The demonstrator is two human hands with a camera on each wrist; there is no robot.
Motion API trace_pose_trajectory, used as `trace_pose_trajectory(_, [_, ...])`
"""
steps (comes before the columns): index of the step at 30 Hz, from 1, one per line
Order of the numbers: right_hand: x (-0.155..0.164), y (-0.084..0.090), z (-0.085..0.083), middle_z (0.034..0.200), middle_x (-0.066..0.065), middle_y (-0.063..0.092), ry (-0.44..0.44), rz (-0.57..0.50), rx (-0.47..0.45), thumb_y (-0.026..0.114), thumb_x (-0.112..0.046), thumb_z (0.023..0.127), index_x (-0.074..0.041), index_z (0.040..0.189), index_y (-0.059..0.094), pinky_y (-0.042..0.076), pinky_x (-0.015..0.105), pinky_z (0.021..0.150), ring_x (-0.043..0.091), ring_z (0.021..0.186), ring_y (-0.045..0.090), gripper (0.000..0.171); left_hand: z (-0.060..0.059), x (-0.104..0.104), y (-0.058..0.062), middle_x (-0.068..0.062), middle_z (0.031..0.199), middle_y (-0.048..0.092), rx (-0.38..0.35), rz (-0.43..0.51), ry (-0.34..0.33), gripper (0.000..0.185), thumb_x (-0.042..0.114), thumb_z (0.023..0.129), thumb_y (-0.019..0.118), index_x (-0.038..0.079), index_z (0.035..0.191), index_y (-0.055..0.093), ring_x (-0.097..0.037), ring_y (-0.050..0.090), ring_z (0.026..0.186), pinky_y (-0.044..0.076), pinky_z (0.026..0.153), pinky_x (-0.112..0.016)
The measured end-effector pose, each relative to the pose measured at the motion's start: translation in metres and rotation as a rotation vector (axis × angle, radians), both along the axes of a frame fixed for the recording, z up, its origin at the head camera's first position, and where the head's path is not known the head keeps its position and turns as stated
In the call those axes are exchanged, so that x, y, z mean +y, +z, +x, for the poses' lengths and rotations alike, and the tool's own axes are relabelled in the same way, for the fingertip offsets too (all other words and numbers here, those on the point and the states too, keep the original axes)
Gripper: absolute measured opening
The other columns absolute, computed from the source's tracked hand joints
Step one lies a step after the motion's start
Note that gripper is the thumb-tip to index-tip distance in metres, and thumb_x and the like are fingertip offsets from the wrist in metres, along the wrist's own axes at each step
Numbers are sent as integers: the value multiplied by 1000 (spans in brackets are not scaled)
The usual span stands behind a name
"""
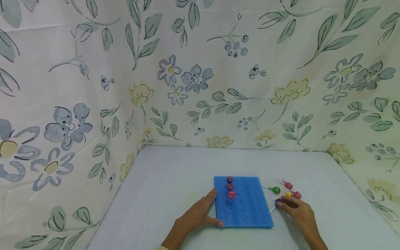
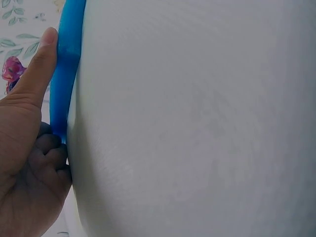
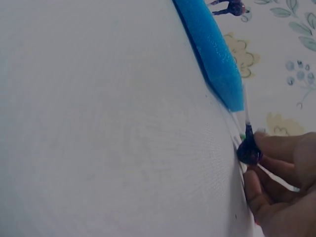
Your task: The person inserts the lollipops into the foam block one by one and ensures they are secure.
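A blue foam board [image 1: 243, 217] dotted with small holes lies on the white table. Three lollipops with reddish wrapped heads stand in a column near its left side, the nearest one pink [image 1: 231, 194]. My left hand [image 1: 200, 211] rests against the board's left edge with fingers extended, its thumb at the near left corner. To the right of the board, my right hand [image 1: 298, 210] pinches a dark purple lollipop [image 3: 250, 151] by its wrapped head between thumb and fingertips. Its white stick [image 3: 247, 104] points away from the hand, close to the board's corner.
Beyond the right hand lie loose lollipops: a green one [image 1: 276, 190], a yellow one [image 1: 288, 194] and two pink ones, the farther [image 1: 288, 185] with its stick pointing back left. A floral cloth [image 1: 218, 114] hangs behind and beside the table [image 1: 175, 173].
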State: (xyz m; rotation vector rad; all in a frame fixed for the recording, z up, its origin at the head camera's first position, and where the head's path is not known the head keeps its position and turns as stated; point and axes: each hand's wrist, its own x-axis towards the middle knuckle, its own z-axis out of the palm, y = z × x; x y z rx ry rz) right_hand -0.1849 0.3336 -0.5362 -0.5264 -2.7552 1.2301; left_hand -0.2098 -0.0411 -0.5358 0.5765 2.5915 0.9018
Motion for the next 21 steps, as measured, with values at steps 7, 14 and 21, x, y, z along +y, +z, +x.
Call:
trace_pose_trajectory(7, [-2, 0, -2, 117, 27, 73, 16, 23, -61, 83, -34, 94, 4, 125, 74, 57, 32, 76, 38, 105, 64, 50, 0, 0, 0, -2, 177, 24, 1, 9, -3, 122, 59, 77, 89, 16, 171, 23, -28, 26, 162, 30, 129, -51])
trace_pose_trajectory(14, [-3, -1, -3, 113, 25, 72, 26, 4, -84, 82, -36, 95, 4, 125, 74, 56, 38, 79, 35, 101, 62, 50, 0, 0, 2, -2, 177, 24, -12, 5, -1, 122, 58, 78, 89, 16, 171, 22, -27, 25, 163, 30, 129, -50])
trace_pose_trajectory(21, [-3, -2, -4, 102, 12, 70, 48, -23, -95, 80, -32, 97, 4, 124, 74, 46, 29, 71, 28, 96, 57, 46, 0, -1, 1, -3, 177, 23, -9, 22, -14, 123, 57, 77, 90, 14, 171, 22, -27, 25, 163, 28, 129, -51])
